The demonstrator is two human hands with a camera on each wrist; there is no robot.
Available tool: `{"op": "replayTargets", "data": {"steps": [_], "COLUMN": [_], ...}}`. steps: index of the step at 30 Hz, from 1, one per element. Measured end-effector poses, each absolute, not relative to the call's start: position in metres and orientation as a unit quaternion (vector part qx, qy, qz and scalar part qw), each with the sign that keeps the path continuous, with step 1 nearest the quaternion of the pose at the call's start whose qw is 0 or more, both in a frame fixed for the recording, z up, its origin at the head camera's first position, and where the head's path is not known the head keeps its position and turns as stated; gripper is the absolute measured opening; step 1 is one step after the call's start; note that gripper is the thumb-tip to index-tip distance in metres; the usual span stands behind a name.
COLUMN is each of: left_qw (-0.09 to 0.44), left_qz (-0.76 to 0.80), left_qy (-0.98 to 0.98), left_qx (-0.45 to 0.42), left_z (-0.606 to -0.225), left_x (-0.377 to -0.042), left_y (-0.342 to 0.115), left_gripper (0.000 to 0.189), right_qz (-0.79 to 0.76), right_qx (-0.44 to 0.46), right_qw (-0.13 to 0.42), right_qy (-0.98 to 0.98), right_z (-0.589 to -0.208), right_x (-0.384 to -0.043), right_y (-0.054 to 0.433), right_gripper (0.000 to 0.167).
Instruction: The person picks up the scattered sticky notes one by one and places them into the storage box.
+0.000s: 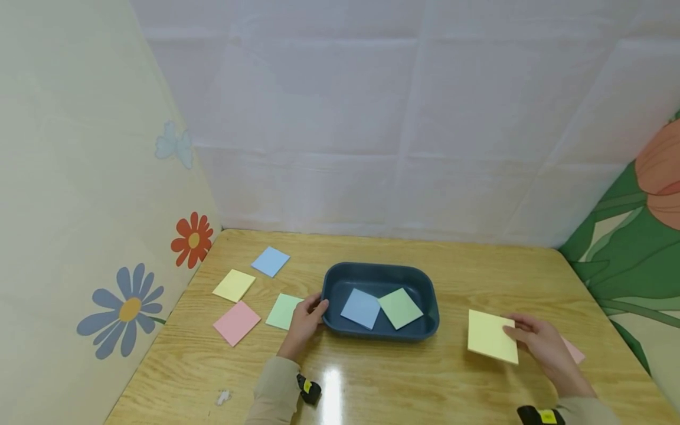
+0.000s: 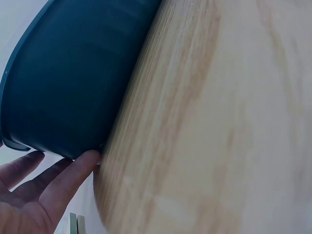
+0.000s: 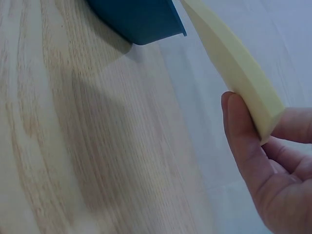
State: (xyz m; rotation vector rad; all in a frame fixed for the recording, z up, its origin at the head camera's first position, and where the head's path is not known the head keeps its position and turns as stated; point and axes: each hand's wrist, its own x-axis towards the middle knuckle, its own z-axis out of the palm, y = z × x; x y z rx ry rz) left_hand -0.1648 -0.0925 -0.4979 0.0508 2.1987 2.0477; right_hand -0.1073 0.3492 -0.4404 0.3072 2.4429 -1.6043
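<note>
My right hand (image 1: 542, 345) pinches a pale yellow sticky note pad (image 1: 491, 336) between thumb and fingers, lifted over the table right of the dark blue tray (image 1: 379, 337). The right wrist view shows the edge of this thick yellow pad (image 3: 239, 63) tilted upward. My left hand (image 1: 305, 324) rests its fingers against the tray's left end; in the left wrist view, fairly straight fingers (image 2: 70, 180) touch the outer wall. Inside the tray lie a blue pad (image 1: 361, 308) and a green pad (image 1: 401, 309), side by side at their corners.
Left of the tray lie a blue pad (image 1: 271, 261), a yellow pad (image 1: 234, 285), a pink pad (image 1: 236, 323) and a green pad (image 1: 281, 311) beside my left hand. Another pink pad (image 1: 574, 350) is partly hidden behind my right hand. Cloth walls (image 1: 340, 118) border the wooden table (image 1: 404, 383).
</note>
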Motion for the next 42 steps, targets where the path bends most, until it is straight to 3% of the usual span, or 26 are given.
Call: {"op": "replayTargets", "data": {"steps": [17,34,42], "left_qw": [0.069,0.073,0.067], "left_qz": [0.684,0.682,0.68], "left_qy": [0.726,0.727,0.73], "left_qx": [0.019,0.019,0.021], "left_z": [-0.495,-0.459,-0.461], "left_x": [-0.163,-0.15,-0.152], "left_y": [-0.092,-0.088,-0.087], "left_gripper": [0.05,0.042,0.042], "right_qz": [-0.564,-0.575,-0.597], "right_qx": [0.084,0.062,0.046], "right_qw": [0.083,0.07,0.064], "right_qy": [0.817,0.813,0.798], "right_z": [-0.434,-0.426,-0.421], "right_x": [-0.122,-0.133,-0.14], "right_y": [0.335,0.32,0.312], "right_gripper": [0.051,0.052,0.034]}}
